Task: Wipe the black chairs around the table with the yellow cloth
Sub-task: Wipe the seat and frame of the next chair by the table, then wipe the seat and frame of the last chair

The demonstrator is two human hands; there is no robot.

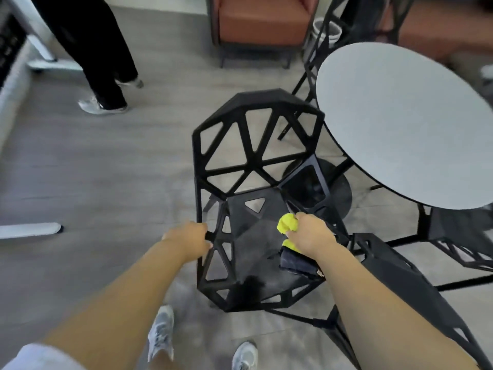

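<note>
Yellow cloth (286, 224): bunched in the right hand (310, 236) at the right rim of the nearest black chair (248, 252); lobes show above and below the fist.
Right hand: fingers curled tight round the cloth; the wrist passes over a dark folded item (298, 264) on the seat's right edge, identity not discernible.
Left hand (188, 240): fingers wrapped round a strut on the seat's left rim.
Seat: solid centre panel with triangular cut-outs along both side rims.
Second chair (394, 268): same black pattern, just right of the right forearm and close beside the first chair; contact cannot be told.
Backrest (256, 137): open triangular lattice with a faceted top edge; its right corner meets the table edge in view.
Left-side floor (93, 169): grey planks, open from the chair's left rim to a white bar-shaped foot (29, 230) at the frame edge.
Round table (400, 116): grey top with a thin dark edge, right of the backrest; its black disc base (338, 188) shows behind the chair.
Far chair (397, 14): black lattice behind the table, blurred.
Standing person (106, 62): black trousers, far-left floor, well apart from the chair.
Armchair (261, 22): orange, dark frame, beyond the open floor behind the backrest.
</note>
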